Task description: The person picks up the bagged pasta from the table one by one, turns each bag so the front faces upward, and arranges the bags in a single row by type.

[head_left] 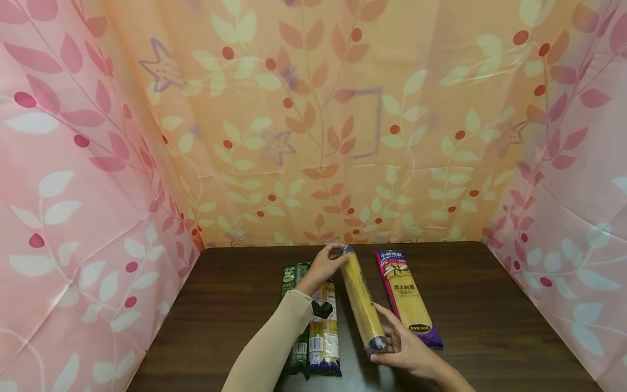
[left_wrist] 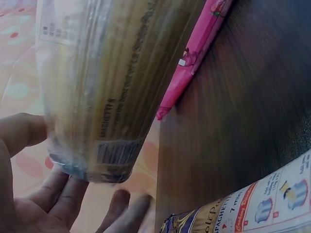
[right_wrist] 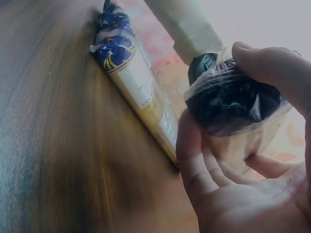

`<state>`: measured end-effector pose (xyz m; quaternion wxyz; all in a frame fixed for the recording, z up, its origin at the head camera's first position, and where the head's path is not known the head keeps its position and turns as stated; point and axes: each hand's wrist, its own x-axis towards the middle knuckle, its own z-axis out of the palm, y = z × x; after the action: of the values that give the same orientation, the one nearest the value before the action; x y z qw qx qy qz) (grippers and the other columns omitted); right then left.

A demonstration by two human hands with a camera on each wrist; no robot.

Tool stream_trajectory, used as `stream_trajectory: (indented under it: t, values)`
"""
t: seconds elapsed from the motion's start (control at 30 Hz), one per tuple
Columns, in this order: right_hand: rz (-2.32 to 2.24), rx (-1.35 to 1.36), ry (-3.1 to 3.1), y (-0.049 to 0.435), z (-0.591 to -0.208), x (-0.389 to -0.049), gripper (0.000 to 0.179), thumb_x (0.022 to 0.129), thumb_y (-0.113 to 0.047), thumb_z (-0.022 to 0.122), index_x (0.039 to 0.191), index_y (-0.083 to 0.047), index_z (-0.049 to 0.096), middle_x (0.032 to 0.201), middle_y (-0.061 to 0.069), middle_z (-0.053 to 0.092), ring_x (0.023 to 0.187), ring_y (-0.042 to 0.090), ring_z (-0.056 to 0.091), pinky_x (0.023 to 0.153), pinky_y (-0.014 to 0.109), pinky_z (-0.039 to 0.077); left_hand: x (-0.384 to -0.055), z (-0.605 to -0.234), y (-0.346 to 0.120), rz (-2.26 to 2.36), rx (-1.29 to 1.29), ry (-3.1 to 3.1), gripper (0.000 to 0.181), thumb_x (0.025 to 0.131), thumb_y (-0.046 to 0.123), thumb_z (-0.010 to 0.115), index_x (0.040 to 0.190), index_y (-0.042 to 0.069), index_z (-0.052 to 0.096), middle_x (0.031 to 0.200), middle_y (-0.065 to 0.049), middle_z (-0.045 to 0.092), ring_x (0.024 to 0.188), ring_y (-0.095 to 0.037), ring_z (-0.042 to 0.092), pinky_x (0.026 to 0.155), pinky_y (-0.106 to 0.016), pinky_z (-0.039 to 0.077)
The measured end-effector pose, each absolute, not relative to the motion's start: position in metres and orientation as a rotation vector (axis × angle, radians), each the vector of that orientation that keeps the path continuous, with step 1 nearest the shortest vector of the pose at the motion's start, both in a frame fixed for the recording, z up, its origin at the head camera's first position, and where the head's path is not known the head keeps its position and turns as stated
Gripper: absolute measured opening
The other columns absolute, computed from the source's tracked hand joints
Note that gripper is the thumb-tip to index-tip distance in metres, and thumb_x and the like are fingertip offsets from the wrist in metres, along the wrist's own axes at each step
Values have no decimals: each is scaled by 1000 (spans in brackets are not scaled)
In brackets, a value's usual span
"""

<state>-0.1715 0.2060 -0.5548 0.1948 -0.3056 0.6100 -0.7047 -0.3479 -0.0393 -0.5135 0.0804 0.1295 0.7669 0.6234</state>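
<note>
A pack of spaghetti [head_left: 361, 296] in clear wrap with dark blue ends is raised at a slant over the table. At its far end, my left hand [head_left: 323, 268] grips it between thumb and fingers; in the left wrist view some fingertips [left_wrist: 138, 211] stand off the wrap. The near end is held by my right hand [head_left: 404, 348], whose thumb and fingers curl round the dark end [right_wrist: 235, 104]. Under the left forearm lie a green pasta pack [head_left: 299, 354] and a gold-and-white spaghetti pack [head_left: 324, 332], side by side.
A pink-and-purple pasta pack [head_left: 409, 296] lies on the dark wooden table [head_left: 480, 305], just right of the raised pack. Patterned curtains [head_left: 313, 136] stand at the back and both sides. A small black device [head_left: 322, 310] sits on the left wrist.
</note>
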Motion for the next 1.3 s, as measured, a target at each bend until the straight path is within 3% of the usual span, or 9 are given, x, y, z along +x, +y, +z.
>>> stream_trajectory:
  t: [0.2, 0.4, 0.47, 0.63, 0.77, 0.9, 1.0, 1.2, 1.3]
  values:
    - [-1954, -812, 1844, 206, -554, -170, 105, 97, 9, 73, 171, -5, -1, 151, 44, 38, 131, 31, 65, 101, 37, 59, -348, -515, -38, 1834, 379, 2304, 46, 104, 35, 74, 145, 15, 63, 148, -13, 60, 136, -36, 58, 110, -55, 51]
    - [-2030, -878, 1713, 205, -555, -171, 109, 95, 16, 70, 171, -4, -4, 138, 40, 38, 124, 52, 65, 93, 42, 63, -348, -512, -37, 1850, 401, 2261, 52, 104, 34, 75, 148, 11, 60, 148, -18, 58, 133, -39, 60, 109, -58, 51]
    - [-2036, -881, 1705, 205, -555, -171, 109, 94, 16, 71, 171, -4, -4, 138, 38, 34, 122, 52, 66, 93, 42, 63, -347, -510, -37, 1853, 402, 2236, 54, 104, 35, 74, 149, 10, 58, 150, -20, 55, 135, -40, 59, 111, -60, 49]
    - [-1991, -856, 1821, 205, -554, -169, 112, 94, 10, 77, 172, -5, -2, 144, 43, 17, 123, 35, 69, 95, 38, 62, -346, -508, -38, 1843, 397, 2217, 58, 105, 39, 72, 151, 9, 55, 154, -22, 52, 137, -41, 57, 111, -61, 49]
    - [-1944, -834, 1901, 205, -553, -168, 113, 94, 6, 79, 173, -7, -2, 154, 46, 8, 126, 18, 67, 97, 35, 61, -347, -508, -37, 1857, 402, 2207, 58, 105, 38, 72, 151, 6, 54, 155, -24, 51, 129, -38, 62, 107, -61, 52]
    - [-1873, -837, 2037, 206, -552, -168, 113, 94, 3, 80, 173, -6, 0, 162, 45, 3, 141, 47, 53, 101, 32, 57, -348, -510, -36, 1841, 403, 2208, 62, 106, 37, 71, 155, 4, 50, 158, -25, 49, 128, -39, 64, 108, -61, 52]
    - [-1807, -849, 2153, 206, -552, -168, 111, 94, -2, 82, 173, -5, 4, 161, 43, 10, 140, 64, 40, 103, 30, 55, -348, -509, -34, 1829, 390, 2202, 65, 107, 36, 71, 157, 2, 48, 158, -26, 48, 135, -42, 59, 111, -60, 50]
    - [-1721, -873, 2292, 206, -552, -169, 108, 93, -11, 86, 172, -2, 12, 145, 34, 31, 133, 38, 59, 100, 31, 57, -348, -510, -32, 1825, 362, 2184, 67, 106, 37, 71, 157, 2, 46, 153, -26, 53, 132, -39, 61, 111, -58, 50]
    - [-1684, -868, 2352, 206, -551, -168, 108, 91, -13, 88, 171, -1, 16, 142, 31, 36, 128, 32, 61, 99, 34, 58, -351, -513, -31, 1836, 360, 2188, 66, 106, 34, 72, 156, 0, 46, 149, -26, 56, 121, -36, 67, 105, -58, 55]
